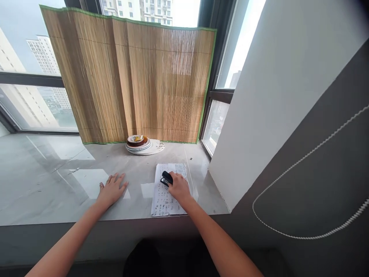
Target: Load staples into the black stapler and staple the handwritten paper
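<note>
Here, the closed right hand [179, 186] grips the stapler [166, 178] over the paper [165, 203]; probably light and stiff, it suits a mid-body hold. At its 9 o'clock, the left hand [112, 189] lies spread, empty.

Seemingly a home, high up: broad stone-look window sill [23, 184], slatted bamboo mat [141, 84] before the far window [186, 13], stacked plates [140, 147] at its foot, looped beaded cord [305, 237] at right, tower blocks [44, 54] outside.
</note>
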`<state>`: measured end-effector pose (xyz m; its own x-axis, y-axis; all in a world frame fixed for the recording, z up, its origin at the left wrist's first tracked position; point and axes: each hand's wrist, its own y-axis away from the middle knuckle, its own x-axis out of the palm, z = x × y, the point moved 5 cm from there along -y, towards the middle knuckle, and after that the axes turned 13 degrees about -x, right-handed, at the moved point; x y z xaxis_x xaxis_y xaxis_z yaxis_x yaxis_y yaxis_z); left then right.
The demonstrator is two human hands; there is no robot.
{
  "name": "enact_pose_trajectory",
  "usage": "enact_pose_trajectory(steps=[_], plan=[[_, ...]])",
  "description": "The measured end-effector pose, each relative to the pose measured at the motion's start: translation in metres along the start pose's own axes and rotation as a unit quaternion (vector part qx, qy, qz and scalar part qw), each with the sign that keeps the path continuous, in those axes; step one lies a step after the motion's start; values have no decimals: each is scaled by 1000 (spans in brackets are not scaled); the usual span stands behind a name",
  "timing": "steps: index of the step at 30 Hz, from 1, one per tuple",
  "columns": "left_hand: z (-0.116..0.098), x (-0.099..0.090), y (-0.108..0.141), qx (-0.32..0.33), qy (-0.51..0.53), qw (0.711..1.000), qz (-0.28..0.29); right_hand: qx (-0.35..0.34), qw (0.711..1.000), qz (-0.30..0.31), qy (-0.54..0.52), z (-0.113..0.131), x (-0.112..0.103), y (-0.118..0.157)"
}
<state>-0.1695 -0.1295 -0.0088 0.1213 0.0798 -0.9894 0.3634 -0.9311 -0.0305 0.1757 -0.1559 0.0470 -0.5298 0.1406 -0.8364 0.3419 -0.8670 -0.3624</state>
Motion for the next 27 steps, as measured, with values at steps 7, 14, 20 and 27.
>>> enact_pose_trajectory(steps=[7,14,20,27], plan=[[3,-1,1,16,-14,1000,-21,31,997,-8,-76,-81,-52,27],[0,-7,7,15,-15,999,-33,50,994,-79,49,-130,-35,-32],[-5,-16,14,13,6,999,-33,72,988,50,128,-154,14,-60],[-7,-17,17,11,13,999,-30,62,979,134,144,-148,34,-91]])
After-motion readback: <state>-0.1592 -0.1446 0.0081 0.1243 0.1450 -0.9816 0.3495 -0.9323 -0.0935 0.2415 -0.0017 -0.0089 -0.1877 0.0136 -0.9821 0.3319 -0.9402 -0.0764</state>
